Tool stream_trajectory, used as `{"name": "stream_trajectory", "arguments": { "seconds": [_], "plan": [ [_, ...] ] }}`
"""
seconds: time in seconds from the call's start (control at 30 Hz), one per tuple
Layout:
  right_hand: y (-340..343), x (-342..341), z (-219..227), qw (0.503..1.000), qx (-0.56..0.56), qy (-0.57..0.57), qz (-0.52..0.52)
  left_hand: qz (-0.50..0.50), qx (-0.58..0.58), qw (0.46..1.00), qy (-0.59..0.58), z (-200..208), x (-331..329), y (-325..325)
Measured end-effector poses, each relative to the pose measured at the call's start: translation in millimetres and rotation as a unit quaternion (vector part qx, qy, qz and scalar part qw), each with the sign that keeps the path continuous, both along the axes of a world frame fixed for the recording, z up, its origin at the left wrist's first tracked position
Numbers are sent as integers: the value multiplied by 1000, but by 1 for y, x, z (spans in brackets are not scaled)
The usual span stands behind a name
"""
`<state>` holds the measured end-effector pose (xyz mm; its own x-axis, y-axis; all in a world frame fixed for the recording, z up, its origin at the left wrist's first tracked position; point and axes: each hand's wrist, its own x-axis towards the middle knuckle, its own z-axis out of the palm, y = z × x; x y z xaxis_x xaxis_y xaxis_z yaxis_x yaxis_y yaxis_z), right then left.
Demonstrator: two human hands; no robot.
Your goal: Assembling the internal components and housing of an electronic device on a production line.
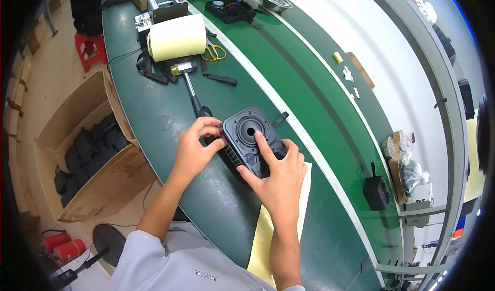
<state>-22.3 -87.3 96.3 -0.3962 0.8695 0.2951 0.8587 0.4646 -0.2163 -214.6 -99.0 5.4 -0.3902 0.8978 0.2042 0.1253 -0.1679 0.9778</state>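
Observation:
Between my hands is a black plastic housing (237, 123), a rounded box with a ringed circular face, a dark hole at its centre and ribbed slots along one side. A short black strap loop (280, 119) sticks out at its far right corner. My left hand (198, 146) pinches the housing's left edge with thumb and fingertips. With thumb and curled fingers my right hand (281, 180) grips its right and near sides, the index finger lying across the ring. A rubber-and-metal mallet (191, 87) lies just beyond, its handle end partly behind the housing.
Yellow paper (263, 239) lies under my right forearm. Farther off are a thick yellow paper roll (178, 37), yellow-handled scissors (214, 52) and black straps (221, 78). A carton (98, 182) of black parts stands at left. A green conveyor belt (309, 84) runs alongside; a black box (376, 193) rests on it.

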Motion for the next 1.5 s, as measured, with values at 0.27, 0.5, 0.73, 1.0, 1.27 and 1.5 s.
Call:
{"name": "stream_trajectory", "arguments": {
  "seconds": [0.27,0.5,0.73,1.0,1.27,1.5],
  "plan": [
    [-3,3,3,999,-9,-29,-16,14,1,1000,11,4,5,0],
    [-4,2,-8,998,-36,-54,-14,69,49,976,202,26,-6,-4],
    [-1,4,-9,997,-54,-45,-11,-49,51,942,329,23,-35,17],
    [9,11,-12,997,-73,17,35,-32,159,882,442,-1,-40,10],
    [11,15,-16,997,-32,-25,63,-24,22,990,136,37,-67,38],
    [11,20,-24,996,-18,21,84,-250,-159,927,229,38,-1,92]
  ]
}}
